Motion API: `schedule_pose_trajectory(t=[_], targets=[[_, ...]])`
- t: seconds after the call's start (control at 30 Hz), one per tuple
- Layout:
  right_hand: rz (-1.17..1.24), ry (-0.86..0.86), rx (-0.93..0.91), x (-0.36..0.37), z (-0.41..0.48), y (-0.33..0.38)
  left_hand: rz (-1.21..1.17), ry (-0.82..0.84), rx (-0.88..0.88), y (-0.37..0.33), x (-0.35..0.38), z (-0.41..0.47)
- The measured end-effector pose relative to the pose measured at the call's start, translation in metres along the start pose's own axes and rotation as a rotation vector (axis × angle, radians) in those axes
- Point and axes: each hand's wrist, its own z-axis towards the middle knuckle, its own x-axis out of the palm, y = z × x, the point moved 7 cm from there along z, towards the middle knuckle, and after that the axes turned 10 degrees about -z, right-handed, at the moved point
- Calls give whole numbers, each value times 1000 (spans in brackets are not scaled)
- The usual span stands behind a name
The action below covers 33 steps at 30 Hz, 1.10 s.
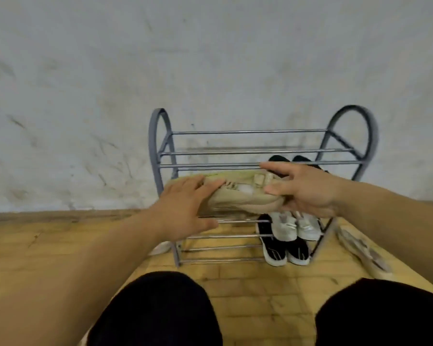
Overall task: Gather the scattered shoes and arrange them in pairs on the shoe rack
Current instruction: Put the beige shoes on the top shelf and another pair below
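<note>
The shoe rack stood part-filled, black pair and white pair on its lower right tiers, and the beige shoe hung at the rack's middle tier, right hand gripping one end, left hand flat-fingered on the other, a pale shoe waiting on the floor right of the rack.

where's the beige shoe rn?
Head view, centre: the beige shoe is between the left hand and right hand, in front of the rack, up-left of the white pair.
</note>
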Motion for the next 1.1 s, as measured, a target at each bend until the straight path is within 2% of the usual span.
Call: schedule_pose_trajectory(t=[0.2, 0.37, 0.53, 0.7, 0.77, 0.9, 1.1], targets=[[172, -164, 107, -134, -92, -108, 73, 206, 260, -152, 43, 98], [334, -304, 174, -206, -155, -205, -13, 365, 380, -257, 102, 150], [436, -477, 294, -231, -199, -305, 16, 547, 436, -340, 167, 174], [443, -627, 519, -200, -250, -420, 267, 644, 490, -394, 251, 168], [355, -582, 650, -168, -271, -467, 326, 716, 479, -401, 282, 164], [156, -330, 817, -93, -305, -551, 422, 747, 491, -407, 306, 168], [-1, -75, 903, -9, -306, -616, 374, 763, 488, -412, 312, 168]])
